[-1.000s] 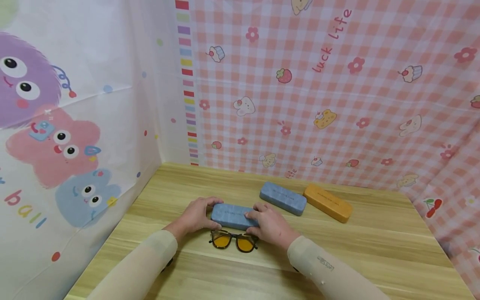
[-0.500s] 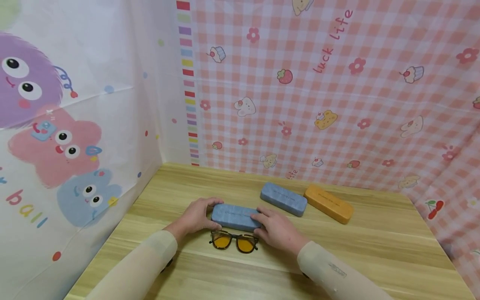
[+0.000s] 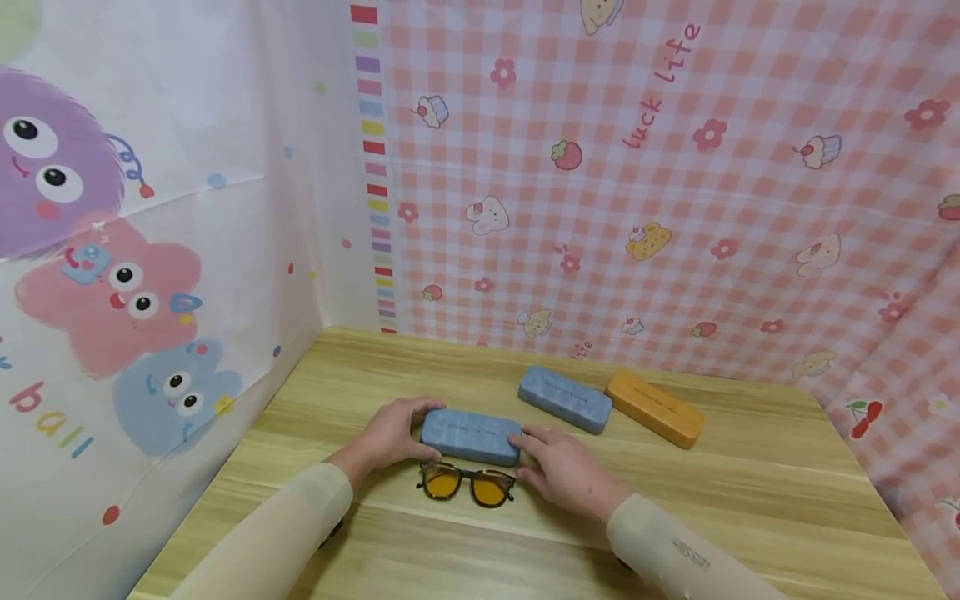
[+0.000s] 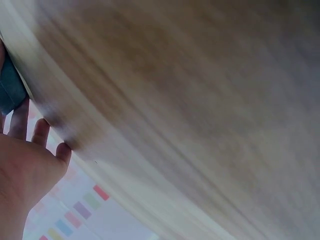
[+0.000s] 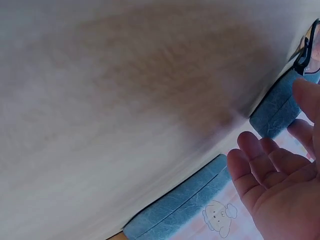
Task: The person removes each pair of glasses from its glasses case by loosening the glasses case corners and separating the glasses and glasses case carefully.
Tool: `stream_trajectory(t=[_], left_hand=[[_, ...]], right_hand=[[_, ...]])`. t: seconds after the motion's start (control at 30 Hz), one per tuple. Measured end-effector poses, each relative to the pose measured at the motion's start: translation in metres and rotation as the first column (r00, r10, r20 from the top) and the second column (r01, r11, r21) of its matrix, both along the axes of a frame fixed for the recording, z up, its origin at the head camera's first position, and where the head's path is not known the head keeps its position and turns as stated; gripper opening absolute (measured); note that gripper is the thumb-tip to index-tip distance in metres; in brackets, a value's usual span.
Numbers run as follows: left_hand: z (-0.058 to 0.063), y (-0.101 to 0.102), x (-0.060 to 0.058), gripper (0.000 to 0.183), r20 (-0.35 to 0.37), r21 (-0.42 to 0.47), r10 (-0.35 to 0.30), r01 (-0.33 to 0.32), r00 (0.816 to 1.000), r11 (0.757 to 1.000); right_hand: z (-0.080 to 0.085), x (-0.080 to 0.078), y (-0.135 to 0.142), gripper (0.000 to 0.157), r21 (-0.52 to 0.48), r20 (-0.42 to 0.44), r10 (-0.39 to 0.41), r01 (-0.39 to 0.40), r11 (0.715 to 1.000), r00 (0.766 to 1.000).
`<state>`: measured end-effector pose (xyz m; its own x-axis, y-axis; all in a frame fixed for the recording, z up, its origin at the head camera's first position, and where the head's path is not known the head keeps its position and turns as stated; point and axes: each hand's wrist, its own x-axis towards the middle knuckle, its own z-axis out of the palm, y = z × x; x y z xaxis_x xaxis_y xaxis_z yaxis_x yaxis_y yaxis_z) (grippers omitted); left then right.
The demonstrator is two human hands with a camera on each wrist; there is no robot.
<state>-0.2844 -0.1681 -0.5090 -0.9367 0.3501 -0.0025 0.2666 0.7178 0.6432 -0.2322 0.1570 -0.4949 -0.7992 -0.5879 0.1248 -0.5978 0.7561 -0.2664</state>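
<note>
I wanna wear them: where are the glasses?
In the head view, the glasses are below centre, on the near side of the blue case between the left hand and right hand.

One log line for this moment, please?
left grip: holds near blue case; right grip: at its right end; glasses: in front; far blue case, orange case: behind

Left fingers (image 3: 427,405) curved, right fingers (image 5: 243,175) loosely extended
</note>
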Motion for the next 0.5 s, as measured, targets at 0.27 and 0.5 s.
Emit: stream_trajectory(t=[0.27, 0.5], left_hand=[[-0.0006, 0.0011, -0.0017, 0.079, -0.007, -0.009, -0.005, 0.005, 1.0, 1.0], [-0.0013, -0.0001, -0.0005, 0.076, -0.026, -0.052, 0.011, -0.012, 1.0, 0.999]], right_hand=[[-0.0027, 0.0025, 0.0032, 0.058, -0.005, 0.019, -0.008, 0.009, 1.0, 1.0], [-0.0024, 0.0034, 0.0058, 0.058, -0.014, 0.004, 0.001, -0.001, 1.0, 1.0]])
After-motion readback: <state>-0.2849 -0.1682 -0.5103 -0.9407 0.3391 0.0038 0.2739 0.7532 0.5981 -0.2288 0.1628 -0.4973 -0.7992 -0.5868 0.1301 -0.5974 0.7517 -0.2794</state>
